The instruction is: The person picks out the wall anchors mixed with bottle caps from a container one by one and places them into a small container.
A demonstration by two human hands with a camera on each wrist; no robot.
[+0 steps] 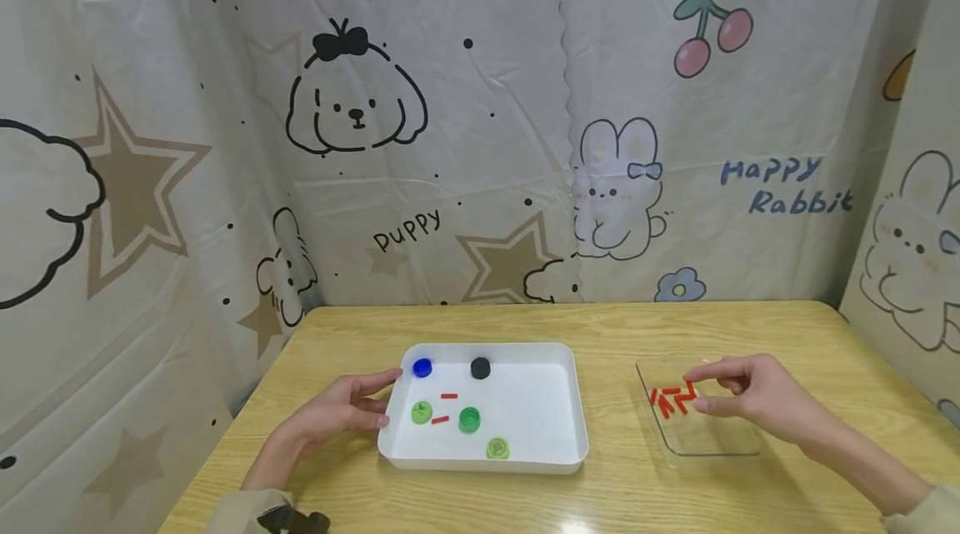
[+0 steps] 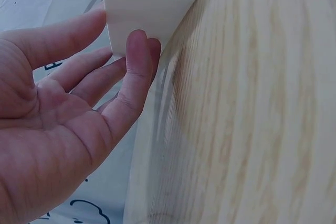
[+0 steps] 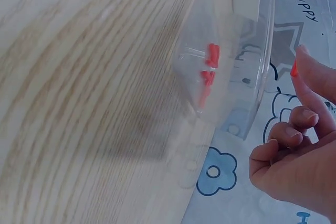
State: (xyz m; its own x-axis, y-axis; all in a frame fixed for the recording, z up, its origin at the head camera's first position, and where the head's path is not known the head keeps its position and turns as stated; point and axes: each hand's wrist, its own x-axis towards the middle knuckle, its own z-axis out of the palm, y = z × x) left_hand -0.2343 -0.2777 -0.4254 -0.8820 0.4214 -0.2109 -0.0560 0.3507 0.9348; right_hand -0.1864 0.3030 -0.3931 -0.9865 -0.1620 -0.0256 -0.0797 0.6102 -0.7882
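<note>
My left hand [image 1: 339, 411] touches the left side of a white tray [image 1: 542, 411]. In the left wrist view its relaxed fingertips rest against the tray's outer wall. Over a clear plastic box [image 1: 716, 444], my right hand [image 1: 772, 402] pinches a small red stick [image 3: 294, 69] between thumb and index finger. Several more red sticks [image 1: 665, 409] lie bunched at the left of that box. Inside the tray are two red sticks [image 1: 449, 396], a blue cap [image 1: 422, 367], a black cap [image 1: 480, 367], a green cap [image 1: 469, 420] and two light green round pieces [image 1: 422, 411].
Both containers stand on a light wooden table [image 1: 611, 492], the box to the right of the tray. Behind and beside the table hangs a pale printed curtain [image 1: 487, 142]. A dark strap [image 1: 294, 520] shows at the left sleeve.
</note>
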